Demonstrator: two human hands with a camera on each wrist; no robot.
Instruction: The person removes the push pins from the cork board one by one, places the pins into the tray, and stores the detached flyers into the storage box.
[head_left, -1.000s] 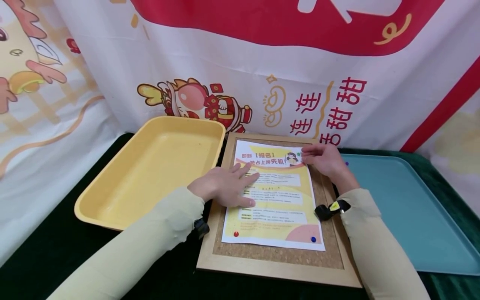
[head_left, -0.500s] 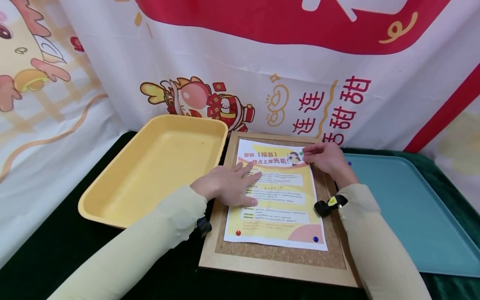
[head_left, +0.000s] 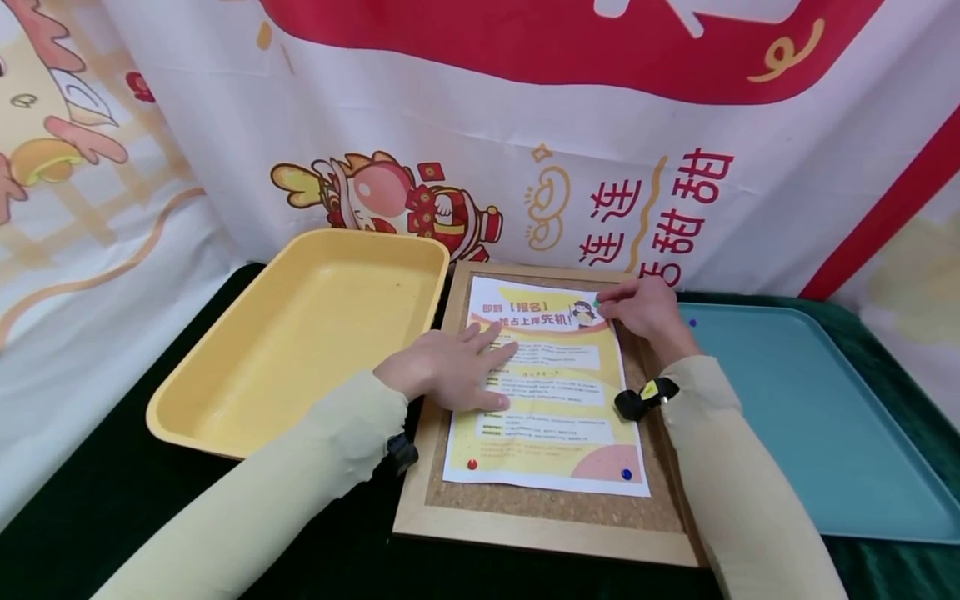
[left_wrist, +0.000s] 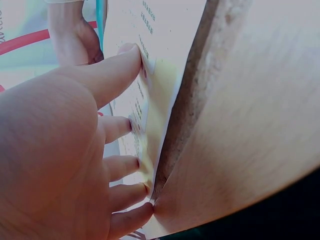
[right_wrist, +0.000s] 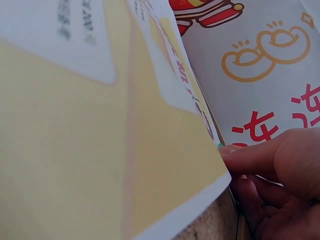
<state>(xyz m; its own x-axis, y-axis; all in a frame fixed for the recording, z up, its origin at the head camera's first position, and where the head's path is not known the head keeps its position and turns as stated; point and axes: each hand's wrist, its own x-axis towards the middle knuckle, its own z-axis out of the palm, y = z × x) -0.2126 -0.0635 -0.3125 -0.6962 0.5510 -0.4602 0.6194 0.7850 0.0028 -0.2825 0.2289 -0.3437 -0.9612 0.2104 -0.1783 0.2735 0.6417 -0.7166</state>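
Observation:
A yellow and white printed poster [head_left: 551, 454] lies on a wood-framed corkboard [head_left: 540, 506]. Spread across the poster's left side, my left hand [head_left: 453, 371] presses it with extended fingers; the left wrist view shows its fingertips [left_wrist: 131, 52] on the paper. At the poster's upper right corner, my right hand [head_left: 645, 315] pinches a small green pushpin [right_wrist: 220, 145], mostly covered by the thumb and fingers. A red pushpin [head_left: 472, 464] sits in the lower left corner and a blue pushpin [head_left: 627, 474] in the lower right.
To the left stands a deep yellow tray [head_left: 307, 333]. A flat teal tray [head_left: 817, 425] lies right of the board, with a small dark blue pin [head_left: 693, 322] near its upper left. Behind hangs a printed cloth [head_left: 450, 108]; dark green cloth [head_left: 322, 542] covers the table.
The right hand has shifted slightly left, its fingertips now at the green pushpin that showed just beside them earlier. My left hand stays in place on the poster.

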